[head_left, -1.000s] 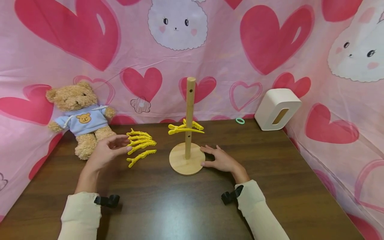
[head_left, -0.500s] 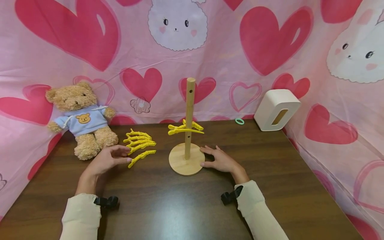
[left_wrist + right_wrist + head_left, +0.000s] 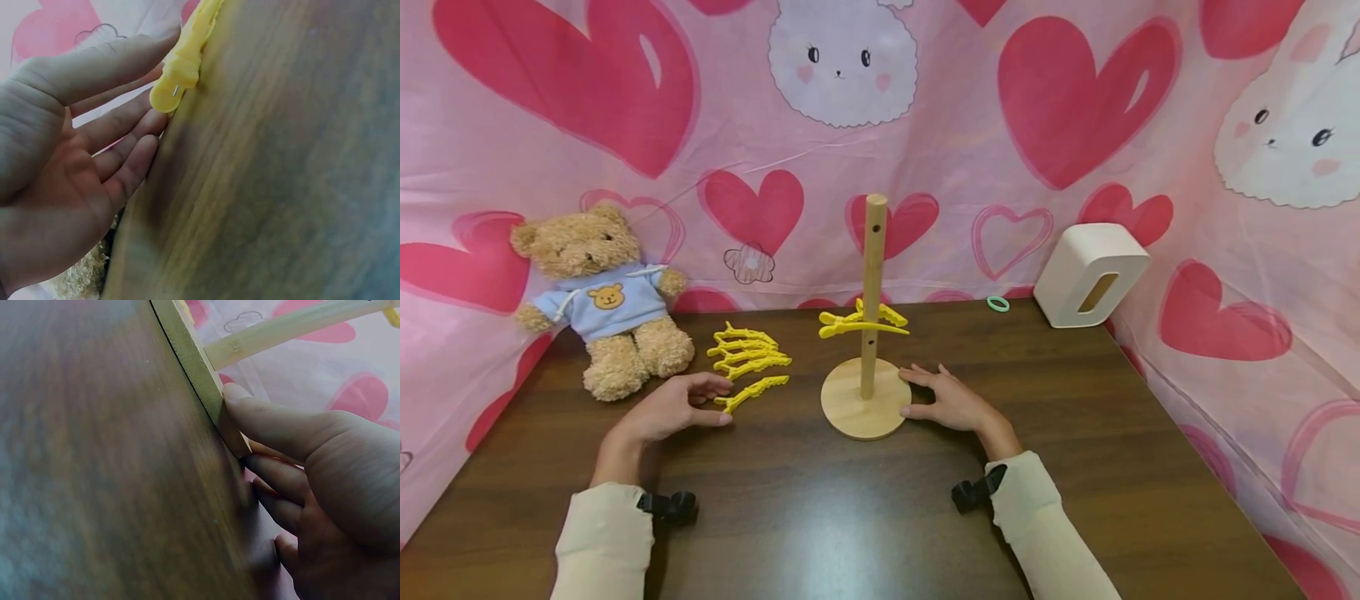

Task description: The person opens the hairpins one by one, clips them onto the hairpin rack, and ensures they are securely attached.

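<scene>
Several yellow alligator hair clips [image 3: 748,350] lie fanned out on the table in the head view, one clip [image 3: 754,393] nearer and apart. My left hand [image 3: 672,408] has its thumb and fingers spread around that nearer clip's handle end. In the left wrist view a gap shows between thumb and fingers, beside the clip [image 3: 181,75]. My right hand [image 3: 951,400] holds the round base [image 3: 857,417] of the wooden stand by its right edge. Its thumb [image 3: 262,415] lies on the base's rim. Another yellow clip [image 3: 865,327] sits clamped across the stand's post [image 3: 873,258].
A teddy bear [image 3: 617,308] in a blue top sits at the left, close behind my left hand. At the back right are a white box [image 3: 1090,275] with a slot and a green ring [image 3: 997,304]. Pink heart-patterned cloth [image 3: 955,125] hangs behind the table [image 3: 820,517].
My left hand has moved towards me, from beside the clip group to the nearer separate clip. The right hand stays at the stand's base.
</scene>
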The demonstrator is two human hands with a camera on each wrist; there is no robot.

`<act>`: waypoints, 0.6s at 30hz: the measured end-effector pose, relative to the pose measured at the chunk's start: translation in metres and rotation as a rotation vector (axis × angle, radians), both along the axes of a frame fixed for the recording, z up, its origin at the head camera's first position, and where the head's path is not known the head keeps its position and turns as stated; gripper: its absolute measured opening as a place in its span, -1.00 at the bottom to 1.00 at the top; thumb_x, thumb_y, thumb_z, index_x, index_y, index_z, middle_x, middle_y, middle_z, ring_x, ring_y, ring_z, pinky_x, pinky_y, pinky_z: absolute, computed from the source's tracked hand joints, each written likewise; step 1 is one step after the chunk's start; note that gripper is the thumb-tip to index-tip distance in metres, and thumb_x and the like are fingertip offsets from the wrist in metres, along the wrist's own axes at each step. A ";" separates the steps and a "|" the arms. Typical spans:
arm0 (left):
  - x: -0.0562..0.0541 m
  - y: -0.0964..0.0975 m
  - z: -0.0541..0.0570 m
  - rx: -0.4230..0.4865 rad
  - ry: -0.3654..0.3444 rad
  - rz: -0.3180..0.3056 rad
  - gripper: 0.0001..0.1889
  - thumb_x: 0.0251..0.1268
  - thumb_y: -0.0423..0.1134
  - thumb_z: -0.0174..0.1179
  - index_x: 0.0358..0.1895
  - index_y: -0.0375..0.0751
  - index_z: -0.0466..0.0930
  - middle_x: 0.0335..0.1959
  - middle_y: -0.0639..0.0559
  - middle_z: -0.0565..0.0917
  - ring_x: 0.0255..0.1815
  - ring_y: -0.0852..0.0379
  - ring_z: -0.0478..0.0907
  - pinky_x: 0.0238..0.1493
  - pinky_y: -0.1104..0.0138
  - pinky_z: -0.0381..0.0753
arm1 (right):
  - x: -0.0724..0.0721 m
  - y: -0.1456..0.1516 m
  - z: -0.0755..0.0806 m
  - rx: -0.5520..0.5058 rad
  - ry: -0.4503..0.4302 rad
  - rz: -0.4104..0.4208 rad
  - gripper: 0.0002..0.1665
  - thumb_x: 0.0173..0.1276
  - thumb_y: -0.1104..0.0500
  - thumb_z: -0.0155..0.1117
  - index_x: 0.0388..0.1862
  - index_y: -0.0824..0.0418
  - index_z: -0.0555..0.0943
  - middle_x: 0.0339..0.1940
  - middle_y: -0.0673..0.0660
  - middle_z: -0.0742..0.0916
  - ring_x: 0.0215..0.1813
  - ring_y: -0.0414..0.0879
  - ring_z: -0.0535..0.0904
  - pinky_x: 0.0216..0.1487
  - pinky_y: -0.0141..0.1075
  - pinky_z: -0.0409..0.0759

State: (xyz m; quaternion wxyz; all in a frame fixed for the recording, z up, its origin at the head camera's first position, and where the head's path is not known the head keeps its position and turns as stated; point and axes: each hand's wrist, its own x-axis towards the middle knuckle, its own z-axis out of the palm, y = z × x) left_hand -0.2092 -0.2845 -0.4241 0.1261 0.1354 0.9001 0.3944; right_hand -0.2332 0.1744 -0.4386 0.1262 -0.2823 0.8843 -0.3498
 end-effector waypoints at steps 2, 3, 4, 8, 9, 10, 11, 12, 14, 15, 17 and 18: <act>0.000 0.001 0.000 -0.017 0.006 -0.018 -0.39 0.18 -0.08 0.50 0.23 -0.32 0.57 0.15 -0.19 0.64 0.17 -0.19 0.52 0.21 -0.06 0.46 | 0.000 0.000 0.000 0.000 -0.002 0.000 -0.17 0.39 -0.01 0.41 0.52 0.29 0.37 0.51 0.19 0.44 0.60 0.07 0.15 0.57 0.15 -0.29; -0.001 0.001 0.000 -0.026 0.009 -0.026 -0.40 0.17 -0.08 0.50 0.22 -0.32 0.58 0.13 -0.18 0.64 0.15 -0.18 0.52 0.19 -0.06 0.47 | 0.000 0.000 -0.001 0.002 -0.002 0.000 -0.17 0.39 -0.02 0.40 0.52 0.29 0.36 0.51 0.19 0.44 0.60 0.07 0.15 0.57 0.14 -0.29; -0.002 0.003 0.000 -0.038 0.013 -0.035 -0.41 0.16 -0.08 0.51 0.20 -0.31 0.59 0.11 -0.17 0.64 0.13 -0.17 0.52 0.18 -0.05 0.47 | 0.000 0.000 0.000 0.003 0.001 0.000 -0.17 0.39 -0.01 0.40 0.52 0.29 0.36 0.51 0.19 0.44 0.60 0.07 0.15 0.57 0.14 -0.29; -0.004 0.007 0.002 -0.077 0.030 -0.048 -0.47 0.11 -0.11 0.54 0.11 -0.30 0.63 -0.01 -0.13 0.64 0.03 -0.12 0.51 0.08 0.01 0.49 | -0.002 0.001 0.001 0.011 0.014 0.003 -0.17 0.39 -0.02 0.40 0.52 0.29 0.36 0.51 0.19 0.44 0.60 0.08 0.15 0.57 0.16 -0.28; -0.004 0.008 0.002 -0.085 0.035 -0.044 -0.48 0.10 -0.12 0.54 0.08 -0.30 0.64 -0.04 -0.11 0.64 0.00 -0.11 0.51 0.05 0.02 0.49 | -0.002 0.001 0.001 0.011 0.016 0.003 -0.17 0.39 -0.02 0.40 0.52 0.29 0.36 0.50 0.19 0.44 0.60 0.07 0.15 0.57 0.16 -0.28; -0.004 0.008 0.002 -0.091 0.041 -0.038 -0.50 0.09 -0.13 0.55 0.06 -0.30 0.65 -0.08 -0.10 0.63 -0.02 -0.09 0.51 0.03 0.03 0.49 | -0.002 0.001 0.001 0.009 0.016 0.004 -0.17 0.39 -0.02 0.41 0.52 0.29 0.37 0.50 0.19 0.44 0.60 0.07 0.16 0.57 0.16 -0.27; -0.003 0.009 0.002 -0.090 0.045 -0.032 -0.52 0.09 -0.15 0.55 0.04 -0.30 0.65 -0.10 -0.10 0.63 -0.04 -0.08 0.51 0.01 0.04 0.49 | -0.003 0.001 0.001 0.007 0.017 0.005 -0.17 0.39 -0.02 0.41 0.52 0.29 0.37 0.50 0.18 0.44 0.59 0.07 0.16 0.56 0.17 -0.27; -0.003 0.009 0.002 -0.091 0.051 -0.026 -0.53 0.09 -0.16 0.55 0.02 -0.31 0.65 -0.13 -0.09 0.62 -0.06 -0.07 0.51 0.00 0.06 0.49 | -0.002 0.001 0.001 0.007 0.017 0.004 -0.17 0.39 -0.02 0.41 0.52 0.28 0.37 0.50 0.18 0.44 0.60 0.06 0.16 0.57 0.16 -0.28; -0.002 0.008 0.001 -0.082 0.052 -0.001 -0.56 0.09 -0.16 0.55 -0.03 -0.30 0.65 -0.16 -0.08 0.62 -0.09 -0.04 0.51 -0.02 0.09 0.51 | -0.002 0.000 0.000 0.007 0.012 0.004 -0.16 0.39 -0.04 0.41 0.52 0.27 0.36 0.51 0.17 0.44 0.60 0.05 0.15 0.57 0.15 -0.28; -0.002 0.008 0.001 -0.074 0.050 0.010 -0.58 0.09 -0.16 0.55 -0.05 -0.29 0.65 -0.18 -0.07 0.62 -0.10 -0.03 0.52 -0.04 0.11 0.52 | -0.002 0.000 0.000 0.008 0.009 0.002 -0.16 0.39 -0.04 0.40 0.52 0.26 0.36 0.51 0.17 0.44 0.60 0.05 0.15 0.57 0.14 -0.28; -0.001 0.007 0.000 -0.059 0.047 0.024 -0.60 0.11 -0.15 0.54 -0.07 -0.27 0.65 -0.19 -0.06 0.61 -0.12 -0.01 0.52 -0.06 0.14 0.53 | 0.000 0.001 -0.001 0.010 0.001 0.002 -0.16 0.39 -0.04 0.40 0.53 0.26 0.36 0.51 0.17 0.43 0.60 0.05 0.15 0.57 0.14 -0.29; 0.000 0.006 -0.001 -0.052 0.047 0.028 -0.62 0.12 -0.14 0.53 -0.09 -0.26 0.65 -0.20 -0.05 0.62 -0.13 0.00 0.52 -0.07 0.15 0.53 | 0.000 0.001 -0.001 0.011 -0.001 0.001 -0.16 0.39 -0.04 0.40 0.53 0.26 0.36 0.51 0.17 0.43 0.60 0.05 0.15 0.57 0.14 -0.29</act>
